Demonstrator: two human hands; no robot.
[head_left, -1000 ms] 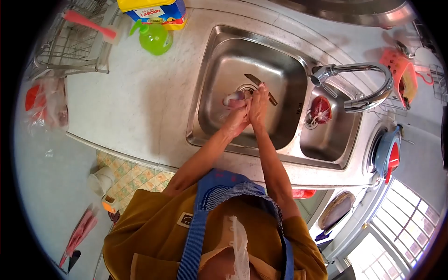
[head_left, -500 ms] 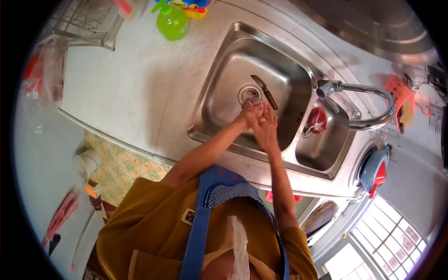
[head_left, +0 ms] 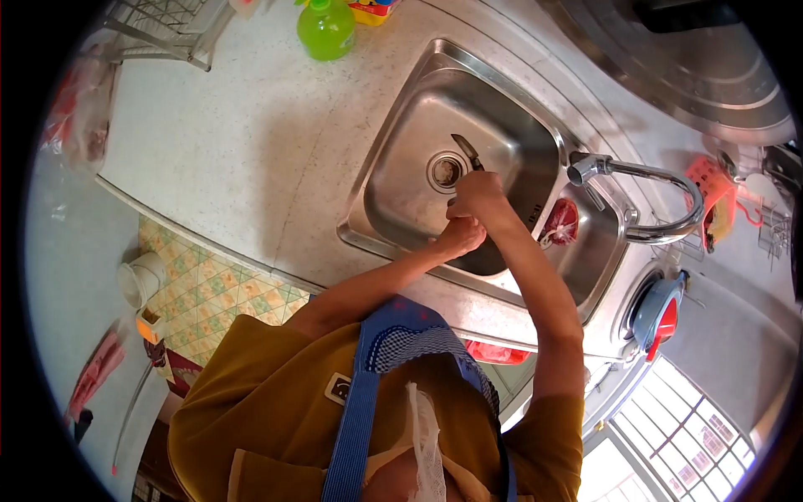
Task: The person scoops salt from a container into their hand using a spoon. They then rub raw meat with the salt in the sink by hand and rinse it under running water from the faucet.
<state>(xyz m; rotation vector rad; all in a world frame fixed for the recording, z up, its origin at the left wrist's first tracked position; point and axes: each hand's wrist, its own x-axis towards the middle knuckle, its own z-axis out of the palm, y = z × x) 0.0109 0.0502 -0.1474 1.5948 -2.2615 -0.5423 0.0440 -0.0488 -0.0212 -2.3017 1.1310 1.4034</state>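
Over the near part of the large steel sink basin [head_left: 401, 180], my two hands are close together. My left hand [head_left: 462, 237] is closed in a fist, and what it may hold is hidden. Just above it my right hand [head_left: 480, 194] is bent at the wrist, its back toward me and its fingers curled down toward the left hand. A small dark bit shows between them, too small to name. A knife [head_left: 466, 149] lies in the basin beside the drain [head_left: 447, 171], blade pointing away. My right hand covers most of its handle from view.
A shiny dark red bundle with white streaks [head_left: 562, 221] lies in the smaller basin, under the curved faucet [head_left: 652, 164]. A green pump bottle [head_left: 326, 29] stands on the counter [head_left: 217, 142], right of a wire rack [head_left: 163, 32]. A blue basin [head_left: 657, 309] is at the right.
My hands have moved from beside the drain back toward me. The right hand has turned and now covers the knife's handle. The fingers were more visible before; the knife has stayed put.
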